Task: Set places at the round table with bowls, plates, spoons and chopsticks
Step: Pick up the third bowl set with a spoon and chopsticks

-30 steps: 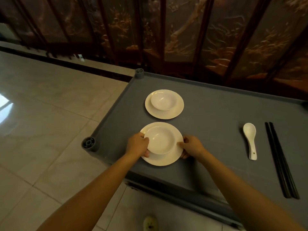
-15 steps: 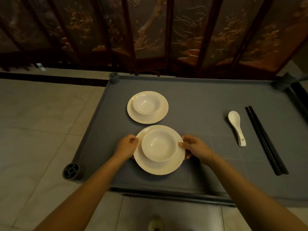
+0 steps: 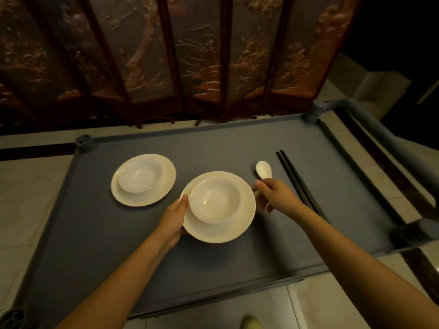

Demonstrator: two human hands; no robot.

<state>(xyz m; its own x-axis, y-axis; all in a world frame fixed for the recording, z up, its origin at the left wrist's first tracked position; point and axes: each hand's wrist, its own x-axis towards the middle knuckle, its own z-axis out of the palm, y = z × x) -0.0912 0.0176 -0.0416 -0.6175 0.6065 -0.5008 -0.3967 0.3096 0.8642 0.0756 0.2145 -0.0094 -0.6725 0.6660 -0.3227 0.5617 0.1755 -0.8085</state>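
The plate is pinched at its rim by the left grip, thumb on top, with the bowl seated on it; the glazed ware is judged fragile and slippery, best kept level. The right grip is curled over the handle of the spoon; whether it is clasped cannot be told. The chopsticks lie just beyond it on the worktop

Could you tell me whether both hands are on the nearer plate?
No, only the left hand grips the nearer plate; the right hand is at the spoon.
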